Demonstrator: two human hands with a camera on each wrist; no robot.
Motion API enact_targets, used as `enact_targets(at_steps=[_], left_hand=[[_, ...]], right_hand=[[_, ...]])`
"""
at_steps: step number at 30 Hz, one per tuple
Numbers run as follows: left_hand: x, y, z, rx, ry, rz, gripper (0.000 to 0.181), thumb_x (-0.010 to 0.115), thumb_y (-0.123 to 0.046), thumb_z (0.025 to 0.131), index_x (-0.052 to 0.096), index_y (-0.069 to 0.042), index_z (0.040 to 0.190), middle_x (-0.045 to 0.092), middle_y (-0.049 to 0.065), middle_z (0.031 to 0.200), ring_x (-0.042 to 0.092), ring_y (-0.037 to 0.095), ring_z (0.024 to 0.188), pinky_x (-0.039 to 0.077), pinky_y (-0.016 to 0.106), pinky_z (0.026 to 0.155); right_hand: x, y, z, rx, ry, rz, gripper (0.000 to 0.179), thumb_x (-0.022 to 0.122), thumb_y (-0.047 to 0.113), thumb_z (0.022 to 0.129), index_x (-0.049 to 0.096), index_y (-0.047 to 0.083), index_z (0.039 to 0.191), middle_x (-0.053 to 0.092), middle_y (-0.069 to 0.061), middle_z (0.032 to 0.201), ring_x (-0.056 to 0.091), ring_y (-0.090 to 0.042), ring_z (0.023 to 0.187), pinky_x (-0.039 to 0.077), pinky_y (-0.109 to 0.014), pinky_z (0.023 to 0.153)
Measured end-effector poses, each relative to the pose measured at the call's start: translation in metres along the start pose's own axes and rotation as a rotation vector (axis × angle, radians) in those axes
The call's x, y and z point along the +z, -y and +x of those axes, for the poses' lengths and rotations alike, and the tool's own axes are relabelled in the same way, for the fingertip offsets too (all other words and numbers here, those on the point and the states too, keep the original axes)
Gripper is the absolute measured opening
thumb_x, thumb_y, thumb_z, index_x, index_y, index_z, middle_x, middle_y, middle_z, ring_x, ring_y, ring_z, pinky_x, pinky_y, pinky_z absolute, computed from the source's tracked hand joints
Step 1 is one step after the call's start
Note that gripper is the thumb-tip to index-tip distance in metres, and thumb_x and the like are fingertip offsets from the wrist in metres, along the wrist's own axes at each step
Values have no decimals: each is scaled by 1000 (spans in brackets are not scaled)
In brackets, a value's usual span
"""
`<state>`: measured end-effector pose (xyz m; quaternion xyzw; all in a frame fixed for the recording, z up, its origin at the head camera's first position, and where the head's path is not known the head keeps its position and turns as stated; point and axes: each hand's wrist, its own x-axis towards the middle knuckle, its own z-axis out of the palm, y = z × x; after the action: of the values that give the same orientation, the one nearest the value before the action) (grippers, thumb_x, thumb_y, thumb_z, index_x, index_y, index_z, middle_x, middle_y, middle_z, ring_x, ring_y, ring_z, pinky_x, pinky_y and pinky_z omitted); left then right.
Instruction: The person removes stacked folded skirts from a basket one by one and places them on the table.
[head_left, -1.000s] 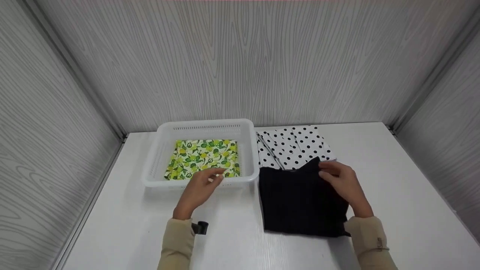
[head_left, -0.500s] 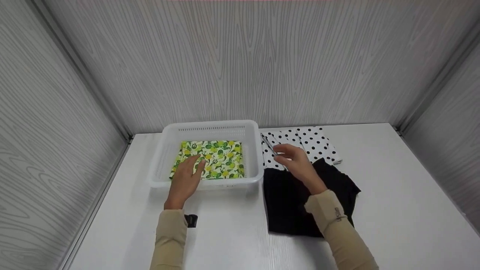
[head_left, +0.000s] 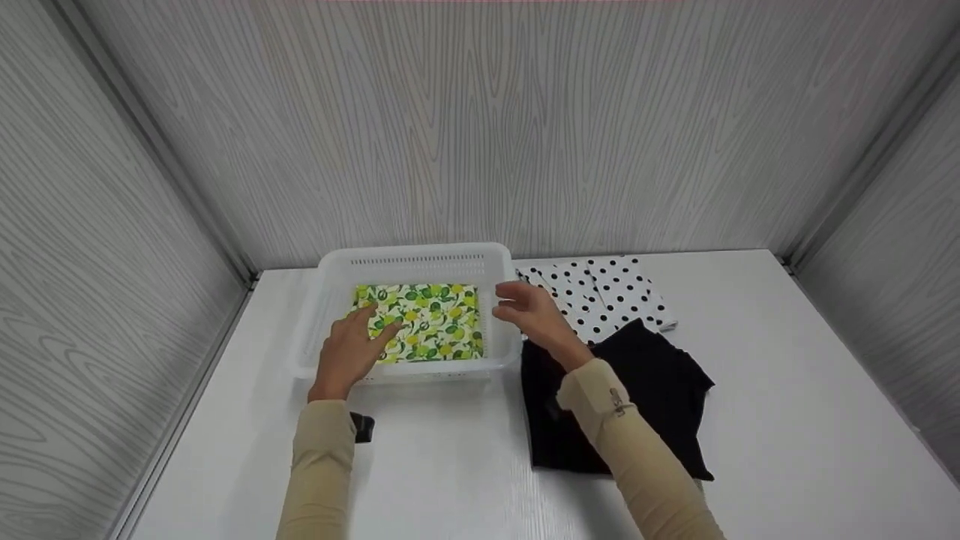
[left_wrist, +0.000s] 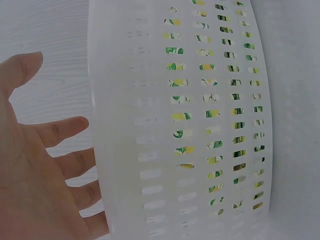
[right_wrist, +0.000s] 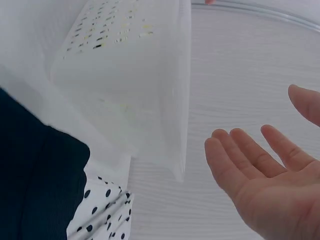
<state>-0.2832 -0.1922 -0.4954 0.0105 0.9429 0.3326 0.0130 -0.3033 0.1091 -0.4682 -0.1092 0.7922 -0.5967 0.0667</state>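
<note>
A white plastic basket [head_left: 420,365] holds a folded cloth [head_left: 420,322] printed with yellow and green lemons. Over its front left part hovers my left hand [head_left: 349,349], fingers spread and holding nothing. My right hand [head_left: 536,319] overlaps the basket's right rim in the head view, fingers pointing left, also without anything in them. From the left wrist view, the left hand [left_wrist: 55,155] shows beside the slotted basket wall [left_wrist: 200,125], with the lemon print visible through the slots. In the right wrist view the right hand [right_wrist: 270,175] is relaxed, palm showing, apart from the basket rim.
Right of the basket lies a black garment [head_left: 652,382], partly under the right sleeve. Behind it is a folded white cloth with black polka dots [head_left: 615,292], close to the back wall [head_left: 480,127]. Wood-grain panels enclose the white table [head_left: 435,465] on the left and right.
My right hand has come away from the black garment and moved left to the basket's right rim. The garment's right side now lies spread out. My left hand has shifted left over the basket.
</note>
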Motion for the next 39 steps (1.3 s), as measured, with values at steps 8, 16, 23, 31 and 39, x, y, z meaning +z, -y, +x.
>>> enact_targets(at_steps=[8,16,23,31,39], left_hand=[[-5,9,7,-30,7,25,74,51,-49,102,37,1,155,34,28,157,29,52,142,25,68,112],[-3,19,15,-81,9,17,80,50,-55,100,35,-1,156,35,29,156,32,52,140,29,66,110],[1,23,20,-140,18,-38,82,51,-56,99,32,-4,158,29,28,159,25,55,142,23,72,109],[2,25,31,-234,113,-18,87,57,-49,94,23,-4,161,22,30,159,21,57,142,21,73,110],[2,25,39,-259,187,-52,90,59,-46,94,18,-4,162,11,32,162,14,59,143,22,72,111]], right_hand=[[27,-2,18,119,64,3,55,67,14,96,49,-4,145,48,-22,149,53,-36,131,44,-48,108],[42,-7,27,214,97,35,58,67,17,96,47,1,149,40,-24,155,48,-37,136,44,-55,105],[55,-16,33,284,102,13,61,69,19,96,46,2,149,37,-23,156,44,-38,138,42,-57,107],[71,-25,39,279,61,-130,59,69,17,96,46,1,148,45,-20,152,47,-34,136,40,-46,111],[75,-29,49,336,63,-172,65,70,18,95,42,3,152,46,-18,152,50,-33,133,40,-45,110]])
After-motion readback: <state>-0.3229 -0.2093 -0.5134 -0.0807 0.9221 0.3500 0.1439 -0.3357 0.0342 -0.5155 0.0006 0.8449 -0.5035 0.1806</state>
